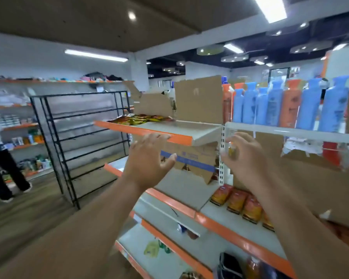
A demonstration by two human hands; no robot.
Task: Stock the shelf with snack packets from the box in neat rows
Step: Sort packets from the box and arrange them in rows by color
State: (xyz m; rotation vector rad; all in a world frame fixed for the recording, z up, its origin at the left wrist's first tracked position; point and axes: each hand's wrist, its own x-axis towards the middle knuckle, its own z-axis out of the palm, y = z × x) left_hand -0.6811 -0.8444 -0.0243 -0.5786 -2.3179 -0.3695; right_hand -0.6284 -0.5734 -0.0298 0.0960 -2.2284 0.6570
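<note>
The person is reaching up to the top shelf [189,127], where packets [141,118] are lying in a loose heap at its back left. The left hand [147,160] is spreading its fingers just under the orange lip, grip open and empty. The right hand [245,158] is seemingly pinching a yellow packet [232,151], though it is blurred. Placing looks to be in hand; next it is needing lifting over the lip and setting beside the others.

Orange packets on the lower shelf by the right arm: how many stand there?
4 orange packets. One, a second and a third stand side by side on the lower shelf, left of the right forearm; a fourth is partly covered by it. More may be hidden.
</note>
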